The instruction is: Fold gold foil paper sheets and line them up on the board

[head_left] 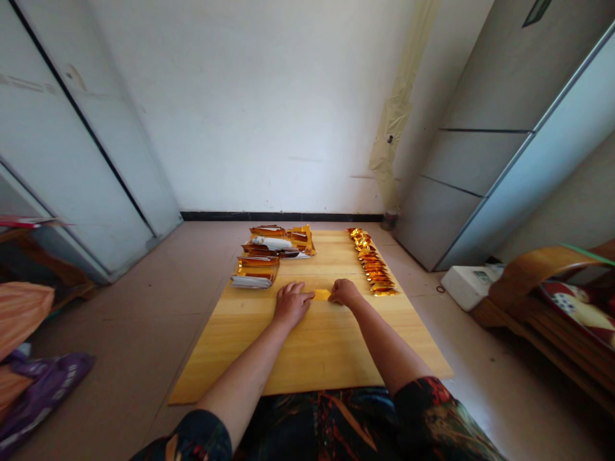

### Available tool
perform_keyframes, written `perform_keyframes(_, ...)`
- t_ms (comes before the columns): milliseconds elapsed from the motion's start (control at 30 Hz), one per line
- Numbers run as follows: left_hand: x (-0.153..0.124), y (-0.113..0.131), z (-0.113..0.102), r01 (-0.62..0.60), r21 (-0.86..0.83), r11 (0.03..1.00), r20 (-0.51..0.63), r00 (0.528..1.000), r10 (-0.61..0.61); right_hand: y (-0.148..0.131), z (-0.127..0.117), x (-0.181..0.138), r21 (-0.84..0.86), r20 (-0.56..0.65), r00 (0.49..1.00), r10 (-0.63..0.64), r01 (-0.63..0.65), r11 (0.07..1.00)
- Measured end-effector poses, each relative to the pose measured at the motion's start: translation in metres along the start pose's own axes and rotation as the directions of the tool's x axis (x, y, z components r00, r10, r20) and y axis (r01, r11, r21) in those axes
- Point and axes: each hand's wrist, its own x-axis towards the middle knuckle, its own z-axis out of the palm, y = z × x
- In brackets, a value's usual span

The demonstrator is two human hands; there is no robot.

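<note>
A small folded strip of gold foil paper (321,294) lies on the wooden board between my two hands. My left hand (291,303) rests at its left end, thumb and forefinger on the strip while the other fingers spread over the board. At the right end, my right hand (344,292) is closed, its fingers curled and pinching the strip's edge. To the right of that hand runs a row of folded gold foil pieces (377,269), overlapping one another. Beyond my left hand lie stacks of gold foil sheets (259,267), some showing white sides.
The wooden board (307,358) reaches from my lap towards the white wall (264,115). A grey refrigerator (461,160) stands at the back right, near a white box (468,287) and a wooden bench (528,307). Purple and orange bags (43,390) lie on the left.
</note>
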Motion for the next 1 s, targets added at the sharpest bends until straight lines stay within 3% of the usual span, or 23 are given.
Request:
perform_keyframes(367,-0.001,-0.002,0.0,-0.018,-0.085,0.996,-0.04,0.999,0.014,0.025,-0.005,-0.002,0.097,-0.029,0.999,0.028,-0.025,0.995)
perform_keyframes(467,0.0,-0.005,0.002,-0.077,-0.138,0.987,-0.057,0.996,0.07,0.028,0.002,-0.004,0.138,-0.108,0.989,-0.105,0.12,0.983)
perform_keyframes(600,0.0,-0.005,0.003,-0.138,-0.121,0.983,-0.076,0.989,0.129,0.022,0.012,-0.01,0.128,-0.149,0.936,-0.318,0.338,0.933)
perform_keyframes(800,0.0,-0.001,0.002,-0.183,-0.044,0.982,-0.069,0.981,0.18,0.012,0.013,-0.021,0.028,-0.155,0.944,-0.292,0.299,0.954)
perform_keyframes(1000,0.0,-0.001,0.003,-0.199,0.028,0.98,-0.048,0.979,0.2,0.007,0.015,-0.029,-0.069,-0.185,0.919,-0.349,0.342,0.937)
